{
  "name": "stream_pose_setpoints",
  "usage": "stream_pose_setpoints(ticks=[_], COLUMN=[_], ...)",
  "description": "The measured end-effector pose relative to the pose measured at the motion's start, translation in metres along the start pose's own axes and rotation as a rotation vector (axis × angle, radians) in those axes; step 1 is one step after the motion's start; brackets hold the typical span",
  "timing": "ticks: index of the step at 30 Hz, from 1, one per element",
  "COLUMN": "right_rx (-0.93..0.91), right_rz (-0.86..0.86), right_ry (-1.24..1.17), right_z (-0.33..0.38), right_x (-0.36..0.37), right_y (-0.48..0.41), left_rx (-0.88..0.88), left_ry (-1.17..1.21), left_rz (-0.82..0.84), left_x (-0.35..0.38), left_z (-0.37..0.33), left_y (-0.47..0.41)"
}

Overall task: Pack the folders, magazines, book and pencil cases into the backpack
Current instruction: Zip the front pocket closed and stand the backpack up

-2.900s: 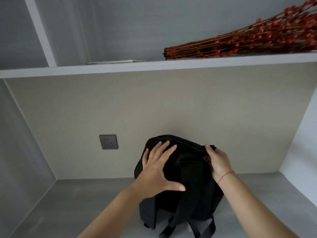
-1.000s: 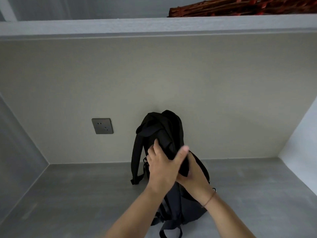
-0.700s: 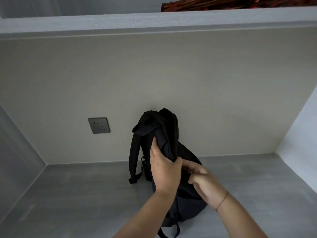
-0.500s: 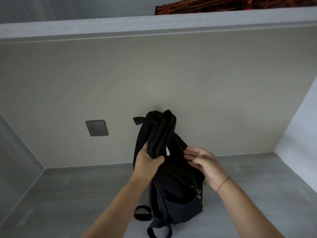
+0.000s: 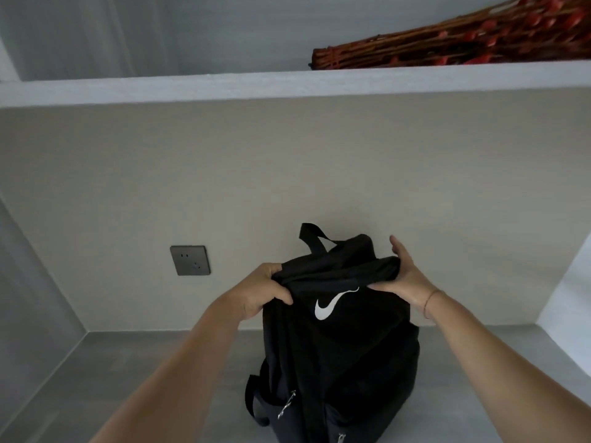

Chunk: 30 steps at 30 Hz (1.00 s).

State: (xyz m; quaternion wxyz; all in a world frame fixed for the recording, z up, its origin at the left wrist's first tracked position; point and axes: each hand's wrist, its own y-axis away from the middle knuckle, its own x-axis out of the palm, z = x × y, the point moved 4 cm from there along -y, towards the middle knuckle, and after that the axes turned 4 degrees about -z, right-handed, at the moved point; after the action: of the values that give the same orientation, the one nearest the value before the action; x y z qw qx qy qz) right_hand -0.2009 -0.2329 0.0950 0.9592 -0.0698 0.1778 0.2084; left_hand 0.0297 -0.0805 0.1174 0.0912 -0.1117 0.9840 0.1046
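A black backpack [image 5: 339,353] with a white swoosh logo stands upright on the grey desk [image 5: 128,378], its front facing me. My left hand [image 5: 259,292] is closed on the top left edge of the bag. My right hand [image 5: 403,279] pinches the top right edge between thumb and fingers. The carry loop sticks up behind the top. Zip pulls hang low on the front. No folders, magazines, book or pencil cases are in view.
A dark wall socket [image 5: 190,260] sits on the beige back wall, left of the bag. A white shelf [image 5: 224,87] runs overhead, with a bundle of dried red-berry branches [image 5: 447,43] lying on it. Side walls close in the desk on both sides.
The backpack has been turned from straps facing me to its logo front facing me. Both hands have shifted from its sides to gripping its top edge.
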Motion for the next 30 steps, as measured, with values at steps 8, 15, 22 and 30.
stream_pose_setpoints(ticks=[8, 15, 22, 30], right_rx=[0.085, 0.097, 0.297, 0.253], right_rz=[-0.131, -0.200, 0.268, -0.160], right_ry=[-0.162, -0.195, -0.266, -0.374], right_z=[-0.032, -0.041, -0.087, -0.091], right_x=[-0.034, -0.019, 0.005, 0.018], right_y=[0.011, 0.008, -0.001, 0.008], left_rx=[0.179, -0.009, -0.066, -0.089], left_ry=[0.089, -0.043, 0.013, -0.052], left_rz=[-0.280, -0.621, -0.680, -0.702], left_x=[0.001, 0.019, 0.036, 0.006], left_z=[-0.021, 0.075, 0.117, 0.087], left_y=[-0.029, 0.010, 0.027, -0.018])
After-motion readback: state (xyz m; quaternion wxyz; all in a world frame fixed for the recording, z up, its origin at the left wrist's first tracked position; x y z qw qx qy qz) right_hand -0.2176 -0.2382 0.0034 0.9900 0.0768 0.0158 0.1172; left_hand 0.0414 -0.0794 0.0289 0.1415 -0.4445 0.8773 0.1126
